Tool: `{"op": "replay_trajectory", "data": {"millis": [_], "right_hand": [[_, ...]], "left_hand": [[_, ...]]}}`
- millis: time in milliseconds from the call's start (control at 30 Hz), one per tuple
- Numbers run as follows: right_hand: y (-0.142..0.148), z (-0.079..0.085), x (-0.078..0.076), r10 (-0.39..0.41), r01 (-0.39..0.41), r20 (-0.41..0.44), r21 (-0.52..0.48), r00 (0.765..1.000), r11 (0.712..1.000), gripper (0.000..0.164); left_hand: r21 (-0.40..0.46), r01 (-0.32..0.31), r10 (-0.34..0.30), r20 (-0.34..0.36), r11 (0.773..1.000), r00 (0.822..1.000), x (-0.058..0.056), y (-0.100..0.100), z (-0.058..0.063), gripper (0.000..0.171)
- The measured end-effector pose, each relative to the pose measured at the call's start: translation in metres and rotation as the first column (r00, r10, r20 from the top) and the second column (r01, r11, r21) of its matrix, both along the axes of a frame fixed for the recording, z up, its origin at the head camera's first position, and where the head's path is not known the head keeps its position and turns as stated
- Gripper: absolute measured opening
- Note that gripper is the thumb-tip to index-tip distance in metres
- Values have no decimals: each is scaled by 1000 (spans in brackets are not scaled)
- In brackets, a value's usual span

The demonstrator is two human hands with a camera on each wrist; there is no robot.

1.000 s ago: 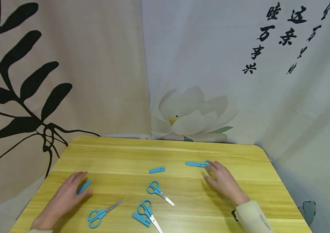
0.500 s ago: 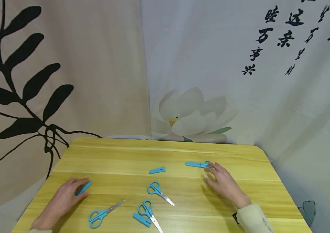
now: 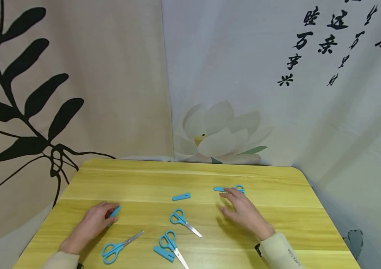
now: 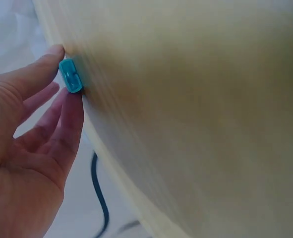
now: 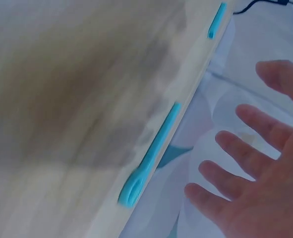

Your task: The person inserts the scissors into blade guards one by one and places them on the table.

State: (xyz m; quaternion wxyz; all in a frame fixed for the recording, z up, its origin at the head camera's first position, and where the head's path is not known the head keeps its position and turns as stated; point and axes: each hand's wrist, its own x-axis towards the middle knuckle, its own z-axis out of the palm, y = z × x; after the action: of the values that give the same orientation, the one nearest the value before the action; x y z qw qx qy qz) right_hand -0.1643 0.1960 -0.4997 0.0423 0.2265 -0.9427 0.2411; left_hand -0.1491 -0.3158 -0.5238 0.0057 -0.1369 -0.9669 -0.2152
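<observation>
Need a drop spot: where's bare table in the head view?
Free: table behind left hand, left of far cap; also right of right hand. Crowded: front middle, where middle scissors, near scissors and near cap cluster.

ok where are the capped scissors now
In the head view, the capped scissors lie right of centre near the back of the table, partly hidden by the right hand, with a loose cap to their left.

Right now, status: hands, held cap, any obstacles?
Left hand pinches blue cap. Right hand open, empty, near capped scissors. Possible obstacles: three uncapped scissors on table.
</observation>
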Motion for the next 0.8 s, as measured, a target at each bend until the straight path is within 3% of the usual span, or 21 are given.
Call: {"op": "replay_trajectory", "data": {"millis": [333, 500, 633, 800], "right_hand": [[-26, -1, 11, 64, -64, 29, 5, 998, 998, 52], [-27, 0, 16, 64, -64, 38, -4, 997, 998, 52], [-25, -1, 17, 49, -49, 27, 3, 998, 999, 51], [-21, -2, 18, 31, -31, 29, 9, 999, 999, 50]], "left_hand": [[115, 29, -41, 103, 993, 994, -15, 51, 4, 51], [188, 71, -96, 130, 980, 987, -16, 63, 8, 46], [163, 210, -224, 70, 964, 972, -18, 63, 9, 49], [14, 408, -405, -84, 913, 910, -20, 58, 9, 51]]}}
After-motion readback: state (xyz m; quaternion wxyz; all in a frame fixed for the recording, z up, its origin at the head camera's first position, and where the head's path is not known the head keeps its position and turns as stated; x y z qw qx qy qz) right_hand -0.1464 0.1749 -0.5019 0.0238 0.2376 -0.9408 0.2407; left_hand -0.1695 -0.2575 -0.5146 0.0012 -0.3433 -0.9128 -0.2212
